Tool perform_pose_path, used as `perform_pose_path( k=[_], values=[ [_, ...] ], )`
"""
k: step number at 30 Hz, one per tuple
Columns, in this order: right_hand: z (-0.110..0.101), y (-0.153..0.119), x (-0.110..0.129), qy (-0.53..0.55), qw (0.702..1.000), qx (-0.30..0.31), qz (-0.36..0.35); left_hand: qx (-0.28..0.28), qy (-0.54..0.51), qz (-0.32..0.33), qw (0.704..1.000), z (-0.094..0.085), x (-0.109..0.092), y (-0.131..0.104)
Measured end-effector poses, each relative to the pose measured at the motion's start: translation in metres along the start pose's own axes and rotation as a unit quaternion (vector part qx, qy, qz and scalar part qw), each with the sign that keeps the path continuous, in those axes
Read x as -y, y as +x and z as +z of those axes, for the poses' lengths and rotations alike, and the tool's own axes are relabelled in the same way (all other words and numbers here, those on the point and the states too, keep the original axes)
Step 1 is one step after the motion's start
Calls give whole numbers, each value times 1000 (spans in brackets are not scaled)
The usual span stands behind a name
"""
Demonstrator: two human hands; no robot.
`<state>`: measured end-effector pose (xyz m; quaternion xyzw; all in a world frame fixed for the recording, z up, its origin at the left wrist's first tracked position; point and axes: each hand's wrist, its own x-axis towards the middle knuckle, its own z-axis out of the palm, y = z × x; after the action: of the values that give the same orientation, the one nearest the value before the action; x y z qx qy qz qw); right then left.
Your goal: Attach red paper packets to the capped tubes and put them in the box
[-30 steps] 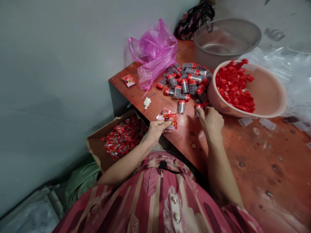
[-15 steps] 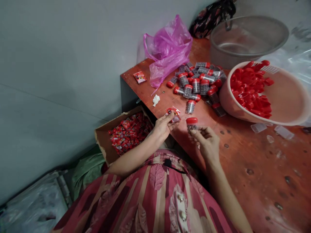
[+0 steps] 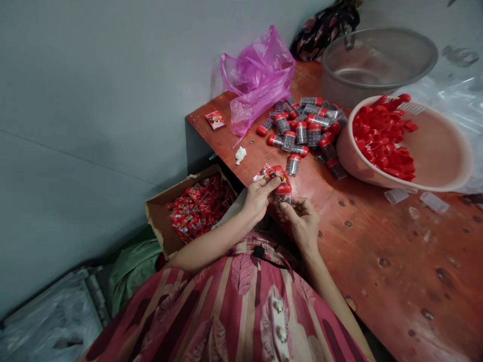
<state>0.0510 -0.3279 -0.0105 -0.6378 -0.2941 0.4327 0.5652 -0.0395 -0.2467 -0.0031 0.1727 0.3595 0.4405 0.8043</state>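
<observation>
Leftmost, down beside the table, lie one green cloth and one open cardboard box heaped with small red packets, too many and too overlapped to count. On the table's corner are one loose packet and, nearer the person, one white scrap. The left hand reaches in over the table edge, forearm slanting up and to the right, thumb on top and fingers curled beneath, pinching at least two held packets. One purple bag sits crumpled behind. Just below the held packets, one red-lidded container is upright, lid up, between the hands. The right hand grips its lower part between thumb and bent fingers, with the forearm angled up and to the left. Behind them lies a pile of similar containers, roughly twenty, partly hiding one another. Farther right come one dark patterned bundle by the wall, one metal basin and, in front of it, one pink bowl holding many red pieces. Two clear cups lie near the bowl, beside clear plastic at the far right.
</observation>
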Motion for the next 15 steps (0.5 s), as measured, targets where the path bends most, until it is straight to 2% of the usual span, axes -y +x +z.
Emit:
perform_pose_path(
  k=[5,8,11,15],
  values=[
    [1,1,-3,16,1000,-10,-22,50,72,-32,996,-8,3,3],
    [0,2,-6,9,999,-17,-27,53,111,-30,992,-12,4,4],
    [-2,3,-8,24,1000,-8,-3,72,156,-41,984,-15,0,6],
    [-3,6,-9,77,996,13,44,117,168,-98,974,-19,-8,10]
  ],
)
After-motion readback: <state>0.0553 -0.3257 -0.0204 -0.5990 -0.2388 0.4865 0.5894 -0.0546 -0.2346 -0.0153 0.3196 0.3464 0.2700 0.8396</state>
